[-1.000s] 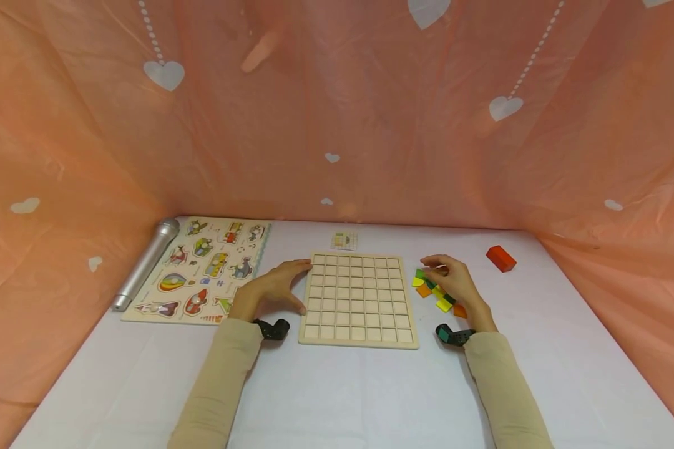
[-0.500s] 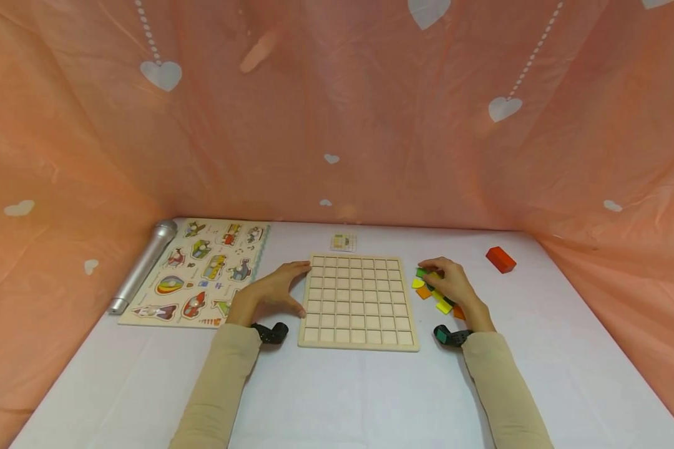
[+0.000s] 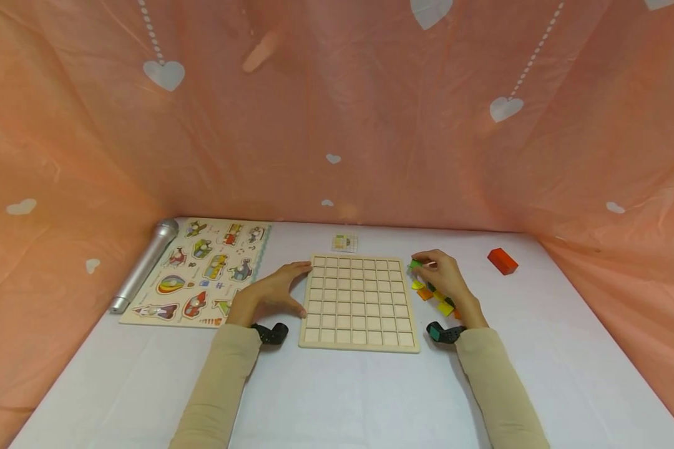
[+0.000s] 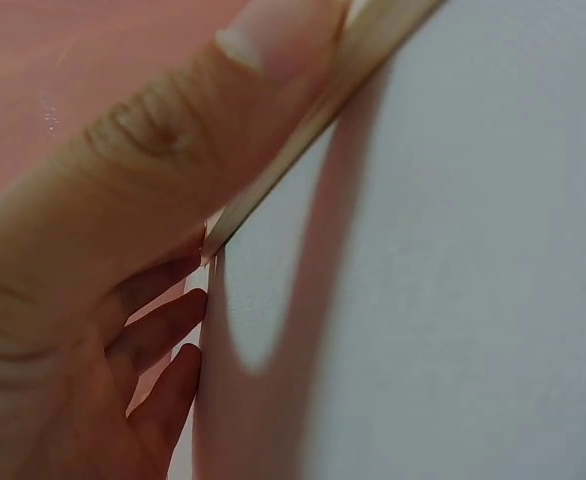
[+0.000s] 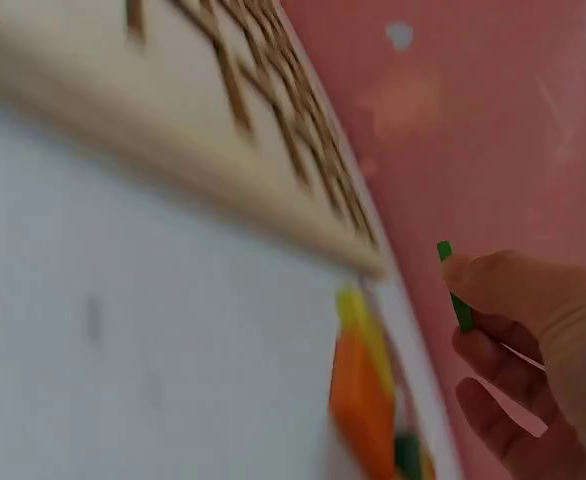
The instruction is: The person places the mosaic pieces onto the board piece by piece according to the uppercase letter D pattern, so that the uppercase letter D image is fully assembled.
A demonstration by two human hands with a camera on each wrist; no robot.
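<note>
My left hand (image 3: 276, 290) rests against the left edge of a wooden grid board (image 3: 359, 347), thumb and fingers spread apart along it. In the left wrist view the thumb (image 4: 203, 130) touches the board's edge (image 4: 283, 165). My right hand (image 3: 442, 277) pinches a thin green tile (image 5: 457, 288) between thumb and fingers, lifted off the table just beyond the board's right edge. Under that hand lies a small pile of tiles, with a yellow tile (image 3: 445, 308) and an orange tile (image 3: 425, 294) showing. Dark green ones are partly hidden by the hand.
A small patterned card (image 3: 345, 242) lies behind the board. Over on the left are a picture puzzle board (image 3: 188, 268) and a silver microphone (image 3: 146, 265). A red block (image 3: 502, 261) sits at the back right. A pink curtain (image 3: 337, 112) hangs behind the table.
The right hand has taken a green tile from the pile, raised it and moved slightly left towards the board. The left hand stays at the board's left edge.
</note>
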